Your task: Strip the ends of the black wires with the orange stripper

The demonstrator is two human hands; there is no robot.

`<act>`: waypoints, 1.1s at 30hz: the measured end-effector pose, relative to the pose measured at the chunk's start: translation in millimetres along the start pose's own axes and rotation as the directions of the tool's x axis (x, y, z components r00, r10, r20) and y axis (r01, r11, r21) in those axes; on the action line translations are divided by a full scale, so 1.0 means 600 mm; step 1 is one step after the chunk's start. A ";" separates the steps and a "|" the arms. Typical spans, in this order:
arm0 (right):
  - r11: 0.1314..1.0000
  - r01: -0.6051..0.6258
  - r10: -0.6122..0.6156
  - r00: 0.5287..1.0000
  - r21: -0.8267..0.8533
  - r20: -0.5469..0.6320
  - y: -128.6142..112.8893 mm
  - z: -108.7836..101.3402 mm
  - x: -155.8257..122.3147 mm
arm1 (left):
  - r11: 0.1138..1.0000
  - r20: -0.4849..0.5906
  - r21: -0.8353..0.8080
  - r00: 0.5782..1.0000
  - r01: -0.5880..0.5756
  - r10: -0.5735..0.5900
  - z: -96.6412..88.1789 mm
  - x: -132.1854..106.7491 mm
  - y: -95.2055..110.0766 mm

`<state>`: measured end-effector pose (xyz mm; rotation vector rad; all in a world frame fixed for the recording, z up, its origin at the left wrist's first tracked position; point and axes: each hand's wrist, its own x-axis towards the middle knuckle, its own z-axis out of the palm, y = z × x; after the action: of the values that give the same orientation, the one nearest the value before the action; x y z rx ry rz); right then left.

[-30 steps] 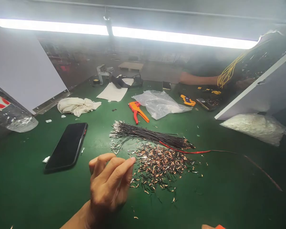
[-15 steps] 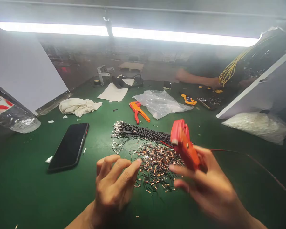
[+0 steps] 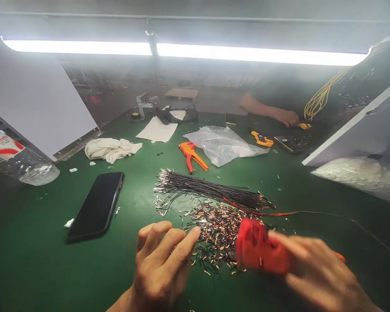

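My right hand (image 3: 321, 268), blurred by motion, grips a red wire stripper (image 3: 263, 251), its head pointing left over the right side of the scraps. My left hand (image 3: 164, 260) rests at the left of the heap, fingers curled and pressed together; whatever they may pinch is hidden. Between and beyond both hands spreads a heap of short black insulation scraps and copper bits (image 3: 211, 229). Behind it lies a bundle of black wires (image 3: 204, 186) with metal terminals at the left and bare copper ends at the right. A red strip (image 3: 263, 213) runs along the bundle's near side.
Left are a black phone (image 3: 95, 206), a plastic bottle (image 3: 22, 158) and a white cloth (image 3: 112, 149). Beyond the bundle lie a red-orange wire stripper (image 3: 192, 156), a clear bag (image 3: 222, 145) and a yellow-blue tool (image 3: 262, 138). Another person's hand (image 3: 287, 117) is at the far right.
My right hand has lowered and moved right with the wire stripper, which has turned from upright to lying level, uncovering the bundle's copper ends. My left hand keeps its curled pose.
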<state>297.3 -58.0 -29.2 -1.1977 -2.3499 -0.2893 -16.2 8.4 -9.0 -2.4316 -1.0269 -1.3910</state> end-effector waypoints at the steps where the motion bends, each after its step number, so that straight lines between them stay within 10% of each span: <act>1: 0.987 -0.144 0.142 0.990 0.068 0.024 0.004 0.000 0.030 | 1.000 -0.012 -0.004 1.000 0.005 -0.005 0.001 0.001 0.001; 5: 0.513 -0.660 0.640 0.720 0.548 0.268 -0.030 0.001 0.145 | 1.000 0.005 -0.016 1.000 -0.022 0.022 0.002 0.004 0.005; 8: 0.218 -0.714 0.622 0.627 0.666 0.468 -0.073 0.000 0.192 | 1.000 0.003 -0.013 1.000 -0.009 0.009 0.000 0.005 0.011; 12: 0.037 -0.715 0.567 0.591 0.698 0.574 -0.108 0.008 0.196 | 0.999 0.036 -0.004 0.999 -0.041 0.041 -0.005 0.001 0.017; 23: 0.152 -0.564 0.582 0.715 0.812 0.388 -0.136 0.038 0.134 | 0.993 0.022 -0.056 0.994 -0.108 0.109 0.015 -0.023 0.032; 33: 0.226 -0.535 0.710 0.663 0.814 0.238 -0.146 0.059 0.113 | 0.990 0.077 -0.051 0.988 -0.132 0.136 0.020 -0.021 0.034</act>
<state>181.6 -48.4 -22.6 -1.3430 -1.2505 0.9195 0.9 -7.9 -21.7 -2.5561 -0.8387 -1.2971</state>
